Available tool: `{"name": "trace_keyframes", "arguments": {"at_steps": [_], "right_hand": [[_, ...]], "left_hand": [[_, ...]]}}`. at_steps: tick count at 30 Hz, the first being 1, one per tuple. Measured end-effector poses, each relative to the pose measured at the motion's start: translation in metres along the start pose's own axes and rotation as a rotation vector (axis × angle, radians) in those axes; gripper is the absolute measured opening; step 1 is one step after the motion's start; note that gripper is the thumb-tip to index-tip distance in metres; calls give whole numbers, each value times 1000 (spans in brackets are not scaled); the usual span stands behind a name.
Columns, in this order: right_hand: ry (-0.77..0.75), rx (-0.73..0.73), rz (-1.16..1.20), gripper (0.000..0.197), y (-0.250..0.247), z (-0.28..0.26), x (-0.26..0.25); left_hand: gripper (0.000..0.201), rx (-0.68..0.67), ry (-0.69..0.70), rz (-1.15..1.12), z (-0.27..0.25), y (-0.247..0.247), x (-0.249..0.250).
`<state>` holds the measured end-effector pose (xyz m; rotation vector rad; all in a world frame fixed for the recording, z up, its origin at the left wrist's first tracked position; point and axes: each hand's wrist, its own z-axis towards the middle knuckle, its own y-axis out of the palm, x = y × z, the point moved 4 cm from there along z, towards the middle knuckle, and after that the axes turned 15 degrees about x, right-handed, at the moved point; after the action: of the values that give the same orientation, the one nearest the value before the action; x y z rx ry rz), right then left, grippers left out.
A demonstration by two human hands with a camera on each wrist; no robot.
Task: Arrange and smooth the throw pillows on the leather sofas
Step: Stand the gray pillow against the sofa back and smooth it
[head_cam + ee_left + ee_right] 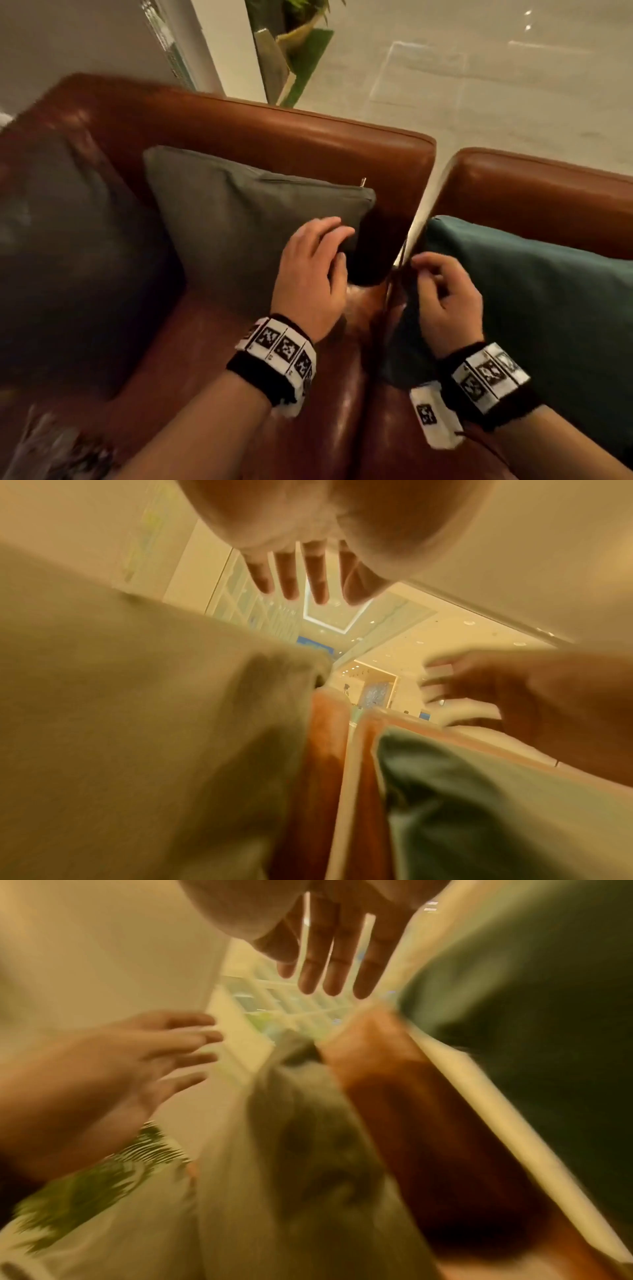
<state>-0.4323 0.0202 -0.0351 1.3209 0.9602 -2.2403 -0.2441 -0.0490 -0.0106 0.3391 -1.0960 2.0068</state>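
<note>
A grey-green pillow (239, 222) leans on the backrest of the left brown leather sofa (274, 137). My left hand (318, 260) hovers over its lower right corner with relaxed fingers (301, 574) that hold nothing. A teal pillow (548, 308) stands on the right sofa (531, 181). Beside that pillow's left edge is my right hand (442, 291); in the right wrist view its fingers (335, 961) are straight and empty. The blurred wrist views show both the grey pillow (137, 723) and the teal pillow (531, 1015). A dark pillow (68, 257) sits at the far left.
A narrow gap (421, 212) separates the two sofas. Behind them stand a planter with green leaves (291, 51) and pale tiled floor (479, 85). A patterned fabric item (51, 445) lies at the lower left on the seat.
</note>
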Motion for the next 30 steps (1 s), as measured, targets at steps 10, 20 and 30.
{"name": "trace_keyframes", "arguments": {"at_steps": [10, 20, 30], "right_hand": [[-430, -441, -775, 55, 145, 60, -19], [247, -221, -103, 31, 117, 44, -5], [272, 181, 52, 31, 109, 30, -16]], "left_hand": [[54, -481, -182, 695, 70, -42, -224], [59, -100, -423, 433, 73, -85, -223], [40, 24, -740, 118, 98, -95, -304]]}}
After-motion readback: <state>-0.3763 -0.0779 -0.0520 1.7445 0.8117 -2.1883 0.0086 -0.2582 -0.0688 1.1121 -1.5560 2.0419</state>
